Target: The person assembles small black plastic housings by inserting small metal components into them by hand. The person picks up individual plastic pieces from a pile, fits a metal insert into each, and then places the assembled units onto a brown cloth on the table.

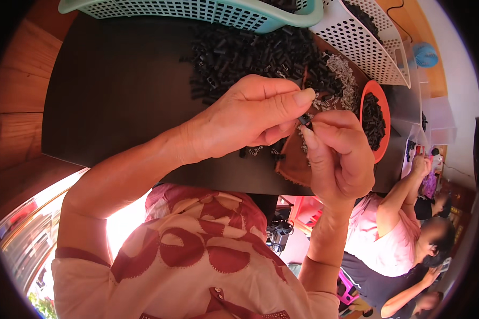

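A: Position of the small black piece (pixel 305 120)?
B: Between both hands' fingertips, above the dark table (pixel 106 80).
A: Fingers?
B: Left hand (pixel 245 118): thumb and fingers closed in, pinching the piece. Right hand (pixel 347 159): thumb and forefinger meeting on its near end; contact partly hidden.
A: Surroundings?
B: Heap of black tubes (pixel 245 58) beyond; small metallic coils (pixel 346 80) beside it; 1 orange bowl (pixel 375 87) of black pieces, right.

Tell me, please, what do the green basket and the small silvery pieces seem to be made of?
Green basket: probably plastic, smooth, faintly glossy, judging by its evenly perforated wall. Small silvery pieces: likely shiny metal, from their bright glints.
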{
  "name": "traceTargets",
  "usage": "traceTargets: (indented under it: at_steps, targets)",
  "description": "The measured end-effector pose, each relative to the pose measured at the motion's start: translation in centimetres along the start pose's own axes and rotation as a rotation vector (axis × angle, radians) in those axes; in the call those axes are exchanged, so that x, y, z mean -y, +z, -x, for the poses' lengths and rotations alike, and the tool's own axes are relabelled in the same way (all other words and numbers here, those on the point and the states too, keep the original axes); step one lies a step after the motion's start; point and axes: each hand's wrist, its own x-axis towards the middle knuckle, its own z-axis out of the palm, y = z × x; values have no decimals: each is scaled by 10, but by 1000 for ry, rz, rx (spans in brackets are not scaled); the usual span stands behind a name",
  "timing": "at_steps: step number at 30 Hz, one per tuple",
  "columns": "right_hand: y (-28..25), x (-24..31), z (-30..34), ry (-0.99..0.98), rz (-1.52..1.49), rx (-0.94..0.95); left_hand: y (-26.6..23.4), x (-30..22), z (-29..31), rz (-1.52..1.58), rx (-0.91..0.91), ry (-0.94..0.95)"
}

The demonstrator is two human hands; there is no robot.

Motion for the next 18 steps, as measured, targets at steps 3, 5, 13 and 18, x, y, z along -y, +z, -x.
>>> traceTargets:
  at_steps: [3, 5, 13, 18]
  targets:
    - [2, -3, 3, -35, 33, -7, 0, 4, -1, -20, -9, 9]
    - [2, 1, 3, -7, 25, -18, 2, 3, -1, -28, 4, 13]
    - [10, 6, 5, 25, 1, -71, 1, 1, 0, -90, 7, 80]
    - [9, 9, 2, -27, 86, -55, -1, 4, -1, -96, 22, 94]
